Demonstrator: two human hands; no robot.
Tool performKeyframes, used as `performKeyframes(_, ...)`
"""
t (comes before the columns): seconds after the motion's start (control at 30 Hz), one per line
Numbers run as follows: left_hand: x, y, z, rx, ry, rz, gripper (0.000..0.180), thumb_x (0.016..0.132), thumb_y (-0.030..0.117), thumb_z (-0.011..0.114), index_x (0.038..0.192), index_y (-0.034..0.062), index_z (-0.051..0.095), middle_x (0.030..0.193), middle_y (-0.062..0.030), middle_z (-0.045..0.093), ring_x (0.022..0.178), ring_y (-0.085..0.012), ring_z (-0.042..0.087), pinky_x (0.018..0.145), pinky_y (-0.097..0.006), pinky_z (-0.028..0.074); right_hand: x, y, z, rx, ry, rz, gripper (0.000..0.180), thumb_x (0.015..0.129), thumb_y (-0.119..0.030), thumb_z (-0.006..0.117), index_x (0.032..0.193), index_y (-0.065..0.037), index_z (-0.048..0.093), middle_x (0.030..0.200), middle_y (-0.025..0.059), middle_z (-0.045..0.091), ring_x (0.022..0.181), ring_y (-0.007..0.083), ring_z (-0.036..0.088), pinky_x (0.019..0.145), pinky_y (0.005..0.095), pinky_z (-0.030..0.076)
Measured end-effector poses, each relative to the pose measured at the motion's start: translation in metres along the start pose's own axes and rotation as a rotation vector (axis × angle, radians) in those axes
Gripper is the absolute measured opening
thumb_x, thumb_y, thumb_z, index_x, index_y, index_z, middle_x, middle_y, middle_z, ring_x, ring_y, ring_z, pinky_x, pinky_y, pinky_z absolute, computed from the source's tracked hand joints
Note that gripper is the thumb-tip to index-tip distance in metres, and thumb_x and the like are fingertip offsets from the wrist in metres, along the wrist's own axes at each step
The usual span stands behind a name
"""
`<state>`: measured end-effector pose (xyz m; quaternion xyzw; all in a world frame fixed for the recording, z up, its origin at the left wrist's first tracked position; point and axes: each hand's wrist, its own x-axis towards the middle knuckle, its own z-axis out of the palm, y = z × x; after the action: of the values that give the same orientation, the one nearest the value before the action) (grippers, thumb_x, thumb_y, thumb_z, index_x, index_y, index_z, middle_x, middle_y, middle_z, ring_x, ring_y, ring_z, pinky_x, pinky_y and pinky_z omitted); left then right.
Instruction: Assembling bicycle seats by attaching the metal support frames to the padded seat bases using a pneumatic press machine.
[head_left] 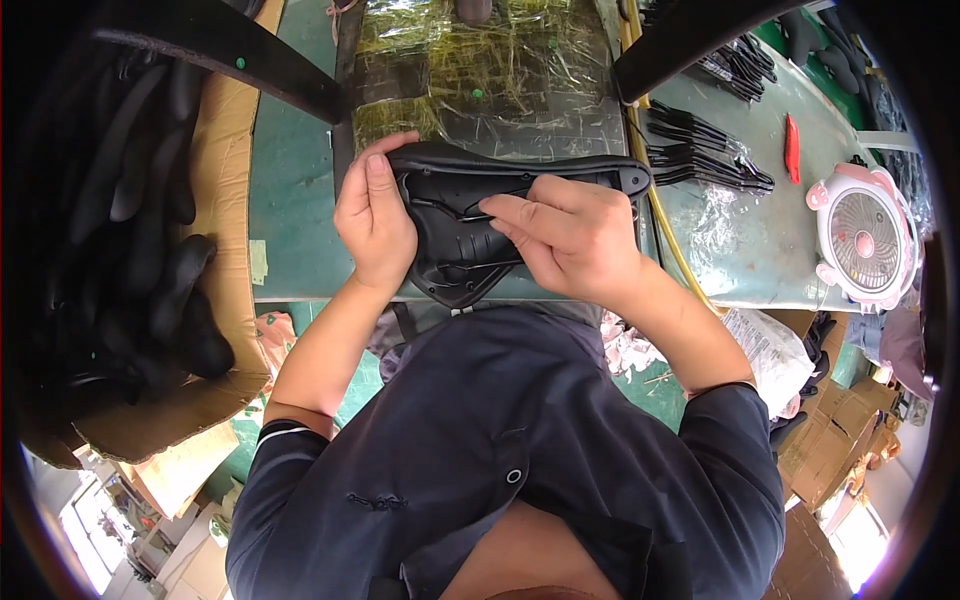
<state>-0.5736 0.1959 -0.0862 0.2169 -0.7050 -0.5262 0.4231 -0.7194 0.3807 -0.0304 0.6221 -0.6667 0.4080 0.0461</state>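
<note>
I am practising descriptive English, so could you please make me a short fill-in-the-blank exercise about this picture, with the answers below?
The left hand holds the black saddle while the ____ hand touches its underside.
The fan is white and ____.
The bright slim object on the green table near the fan is ____.
The dark pieces in the open cardboard box are at the person's ____ side.

Missing words: right; pink; red; left.

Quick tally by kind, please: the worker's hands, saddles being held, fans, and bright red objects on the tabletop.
Hands: 2, left hand and right hand
Black saddle: 1
Pink-and-white fan: 1
Red object: 1
Total: 5
</note>
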Motion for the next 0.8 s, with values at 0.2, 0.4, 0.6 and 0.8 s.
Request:
performKeyframes(0.2, 0.0, 0.0, -0.002, 0.061, -0.025, 0.025, 0.041, 0.122, 0.021, 0.042, 0.126, -0.0084, 0.07, 0.125, -0.0136, 0.077, 0.112, -0.0157, 0.068, 0.104, -0.03, 0.051, 0.001, -0.002, 0.0, 0.083, -0.013, 0.052, 0.026, 0.083, -0.003, 0.086, 0.109, -0.009, 0.084, 0.07, 0.005, 0.058, 0.056, 0.0226, 0.059, 0.05, 0.0368, 0.047)
performKeyframes(0.4, -0.002, -0.001, -0.001, 0.031, 0.021, 0.026, 0.032, 0.119, 0.015, 0.049, 0.123, -0.0061, 0.073, 0.121, -0.0136, 0.079, 0.111, -0.0201, 0.071, 0.102, -0.032, 0.053, 0.006, -0.001, 0.002, 0.016, -0.028, 0.025, 0.021, 0.084, -0.013, 0.084, 0.105, -0.014, 0.084, 0.071, 0.003, 0.059, 0.056, 0.024, 0.063, 0.049, 0.0388, 0.05)
performKeyframes(0.6, 0.0, -0.004, 0.001, 0.081, -0.023, 0.03, 0.034, 0.12, 0.017, 0.047, 0.125, -0.0057, 0.071, 0.124, -0.0139, 0.077, 0.114, -0.0184, 0.069, 0.104, -0.031, 0.052, 0.024, 0.013, 0.0, -0.014, -0.07, -0.061, 0.019, 0.085, -0.014, 0.083, 0.105, -0.017, 0.084, 0.072, 0.0018, 0.06, 0.057, 0.0244, 0.064, 0.05, 0.0398, 0.051)
performKeyframes(0.8, 0.029, 0.002, -0.029, 0.297, -0.306, 0.389, 0.028, 0.113, 0.018, 0.063, 0.131, -0.0019, 0.069, 0.133, -0.0193, 0.075, 0.115, -0.0285, 0.074, 0.103, -0.039, 0.056, 0.035, 0.029, -0.013, 0.11, -0.153, -0.242, 0.021, 0.088, -0.017, 0.086, 0.109, -0.017, 0.084, 0.075, 0.0019, 0.064, 0.062, 0.0259, 0.066, 0.053, 0.0399, 0.052)
